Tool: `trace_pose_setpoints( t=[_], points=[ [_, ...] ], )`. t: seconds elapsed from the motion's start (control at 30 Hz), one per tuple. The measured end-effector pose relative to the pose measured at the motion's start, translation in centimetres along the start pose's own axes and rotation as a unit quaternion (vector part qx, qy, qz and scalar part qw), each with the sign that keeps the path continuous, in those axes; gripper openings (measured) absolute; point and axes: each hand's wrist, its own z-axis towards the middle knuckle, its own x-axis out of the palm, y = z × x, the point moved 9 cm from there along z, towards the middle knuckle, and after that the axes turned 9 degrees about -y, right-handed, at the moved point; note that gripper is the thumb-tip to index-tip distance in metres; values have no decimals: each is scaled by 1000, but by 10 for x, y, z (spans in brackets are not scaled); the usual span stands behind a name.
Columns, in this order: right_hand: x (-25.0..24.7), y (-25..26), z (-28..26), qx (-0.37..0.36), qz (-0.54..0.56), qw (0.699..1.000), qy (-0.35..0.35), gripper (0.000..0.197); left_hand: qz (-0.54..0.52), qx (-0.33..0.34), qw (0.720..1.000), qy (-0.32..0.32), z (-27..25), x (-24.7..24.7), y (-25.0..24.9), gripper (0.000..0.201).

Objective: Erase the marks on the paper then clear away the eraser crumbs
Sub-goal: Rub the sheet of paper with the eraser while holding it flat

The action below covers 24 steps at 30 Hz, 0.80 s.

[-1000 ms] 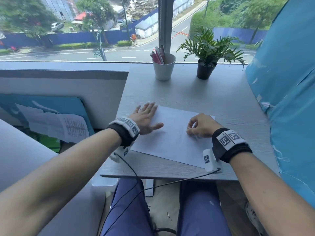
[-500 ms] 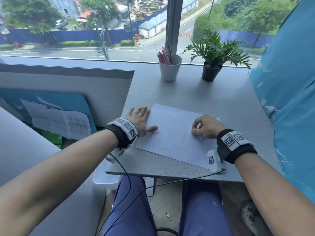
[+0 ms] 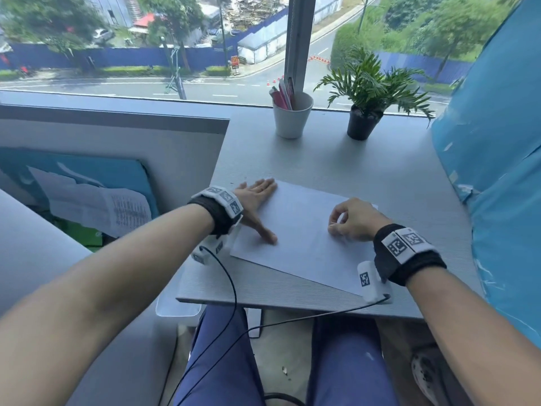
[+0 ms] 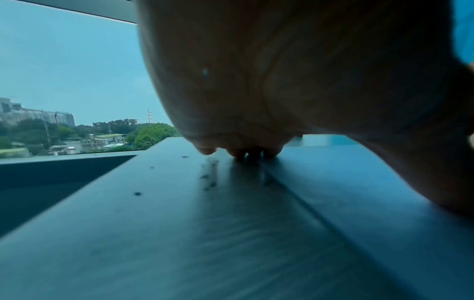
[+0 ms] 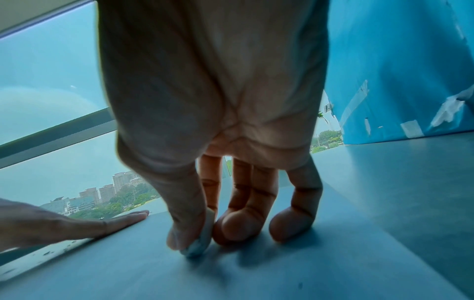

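A white sheet of paper point(image 3: 304, 235) lies on the grey desk point(image 3: 366, 171). My left hand point(image 3: 257, 200) lies flat with straight fingers on the sheet's left edge, thumb stretched onto the paper. My right hand point(image 3: 351, 219) rests on the right part of the sheet, fingers curled. In the right wrist view its thumb and forefinger pinch a small white eraser point(image 5: 201, 243) whose tip touches the paper point(image 5: 231, 274). Dark eraser crumbs point(image 4: 209, 181) lie scattered on the desk beside the left fingers point(image 4: 246, 154). No marks are plain on the sheet.
A white cup with pens point(image 3: 291, 115) and a small potted plant point(image 3: 366, 112) stand at the back by the window. A blue covered panel point(image 3: 497, 171) rises along the desk's right side. A low partition point(image 3: 117, 124) and papers point(image 3: 102, 209) lie to the left.
My left hand has slid to the sheet's left edge and its fingers have closed together. The right hand has stayed on the right part of the sheet. The head view has shifted.
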Motion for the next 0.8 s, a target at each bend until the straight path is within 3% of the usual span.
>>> trace_pose_setpoints(
  t=[0.2, 0.4, 0.6, 0.67, 0.73, 0.8],
  points=[
    [-3, 30, 8, -42, -103, 994, 21, 5, 8, -23, 999, -25, 2, 2, 18, 159],
    [-4, 112, 52, -109, 26, 990, -83, 15, 2, -29, 999, -19, 3, 4, 18, 160],
    [4, 118, 89, -65, 65, 987, -130, 20, -5, -31, 999, -11, 2, 4, 18, 160],
    [13, 119, 87, -75, 66, 989, -110, 20, -3, -30, 1000, -6, 2, 5, 18, 160],
    [24, 122, 82, -94, 55, 993, -45, 19, 0, -28, 1000, -6, 3, 6, 19, 162],
    [19, 116, 88, -85, 63, 993, -47, 18, 1, -32, 999, -7, 3, 5, 19, 162]
  ],
)
